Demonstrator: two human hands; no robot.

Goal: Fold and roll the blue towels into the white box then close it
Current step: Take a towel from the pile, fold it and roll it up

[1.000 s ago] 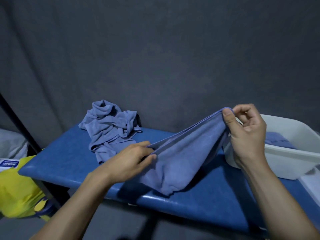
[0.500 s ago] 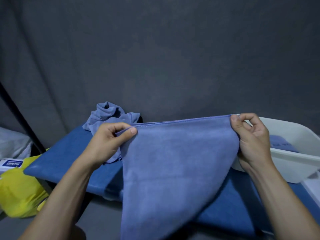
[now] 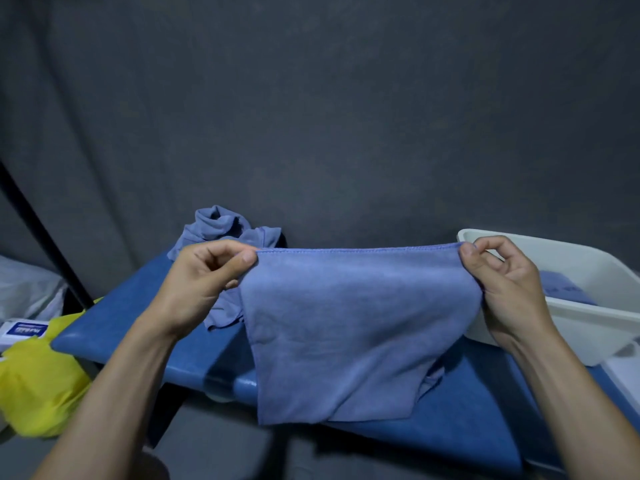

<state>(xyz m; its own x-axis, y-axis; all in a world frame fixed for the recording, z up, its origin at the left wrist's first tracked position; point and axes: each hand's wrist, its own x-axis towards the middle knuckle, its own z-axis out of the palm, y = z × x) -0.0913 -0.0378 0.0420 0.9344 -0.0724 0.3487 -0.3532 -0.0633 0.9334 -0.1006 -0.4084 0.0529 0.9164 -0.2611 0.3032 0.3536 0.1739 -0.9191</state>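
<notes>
Blue towel (image 3: 349, 327) taut between both hands (image 3: 204, 278), pinched corners.

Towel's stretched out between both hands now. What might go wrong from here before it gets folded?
1. The left hand and right hand only pinch the held towel at its top corners; either could slip.
2. Its lower edge hangs past the blue table front and may fold unevenly.
3. The crumpled towels lie close behind and might get dragged along.
</notes>
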